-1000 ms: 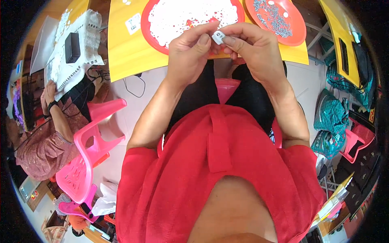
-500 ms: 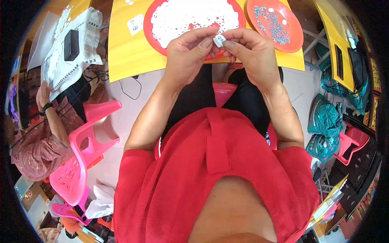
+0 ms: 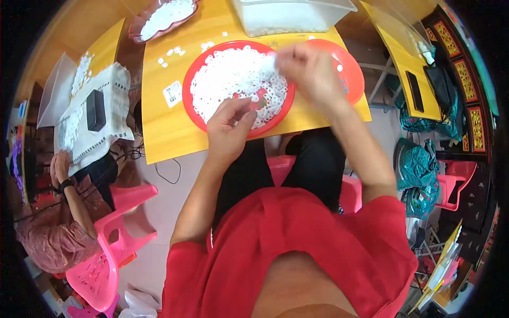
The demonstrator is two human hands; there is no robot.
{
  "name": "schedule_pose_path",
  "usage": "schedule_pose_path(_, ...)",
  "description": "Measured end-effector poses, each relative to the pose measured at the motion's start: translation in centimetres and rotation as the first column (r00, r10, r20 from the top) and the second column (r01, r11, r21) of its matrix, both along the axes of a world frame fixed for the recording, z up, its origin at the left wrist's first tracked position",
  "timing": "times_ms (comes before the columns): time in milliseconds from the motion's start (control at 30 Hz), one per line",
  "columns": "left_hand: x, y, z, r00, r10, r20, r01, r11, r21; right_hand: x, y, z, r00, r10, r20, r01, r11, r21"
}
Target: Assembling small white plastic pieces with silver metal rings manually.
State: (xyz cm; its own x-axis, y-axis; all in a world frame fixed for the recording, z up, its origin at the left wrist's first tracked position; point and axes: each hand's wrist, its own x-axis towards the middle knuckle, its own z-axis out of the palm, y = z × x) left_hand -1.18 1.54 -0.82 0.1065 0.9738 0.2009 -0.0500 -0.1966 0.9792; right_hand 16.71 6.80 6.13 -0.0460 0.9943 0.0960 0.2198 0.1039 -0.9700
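Observation:
A round red tray (image 3: 185,100) on the yellow table holds a heap of small white plastic pieces (image 3: 225,74). Over the tray's near edge is my left hand (image 3: 227,129), fingers curled, thumb and forefinger apart, with nothing visible between them. My right hand (image 3: 313,71) hovers at the tray's right side, smeared by motion. Its fingertips point at the heap near a whitish blur, and I cannot make out whether it holds a piece. Partly behind this hand lies a red plate (image 3: 350,71) with small grey metal parts and a few white bits.
A clear plastic bin (image 3: 294,21) stands at the table's far side. A scalloped dish (image 3: 139,29) of white pieces sits far left. Loose white bits and a printed card (image 3: 172,94) lie left of the tray. Another person's hand (image 3: 60,168) rests at the left table.
My hands have parted; earlier they held a small white plastic piece together at the fingertips. My right hand has moved over the heap. The view has shifted, showing more of the table's far side.

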Motion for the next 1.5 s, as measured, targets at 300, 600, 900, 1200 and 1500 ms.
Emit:
schedule_pose_path(300, -0.7, 1.8, -0.2, 0.65, 0.252, -0.717, 0.17, 0.871, 0.461, 8.7, 18.6, 5.3, 0.935, -0.272, 0.227, 0.249, 0.96, 0.126)
schedule_pose_path(600, 0.0, 1.7, 0.4, 0.63, 0.196, -0.751, 0.195, 0.897, 0.398, 12.1, 3.0, 1.8, 0.569, -0.127, 0.813, 0.082, 0.992, 0.098)
schedule_pose_path(900, -0.6, 1.5, 0.1, 0.621, 0.18, -0.763, 0.138, 0.933, 0.333, 12.4, 1.2, -4.0, 0.583, 0.129, 0.802, 0.058, 0.978, -0.199)
schedule_pose_path(1200, -0.7, 1.4, 0.3, 0.617, 0.177, -0.767, 0.145, 0.932, 0.332, 13.0, 2.2, -5.8, 0.395, 0.082, 0.915, -0.108, 0.993, -0.043)
schedule_pose_path(1500, -0.7, 1.5, 0.1, 0.622, 0.194, -0.759, 0.149, 0.922, 0.358, 14.7, 2.1, -5.5, 0.464, -0.159, 0.871, -0.008, 0.983, 0.183)
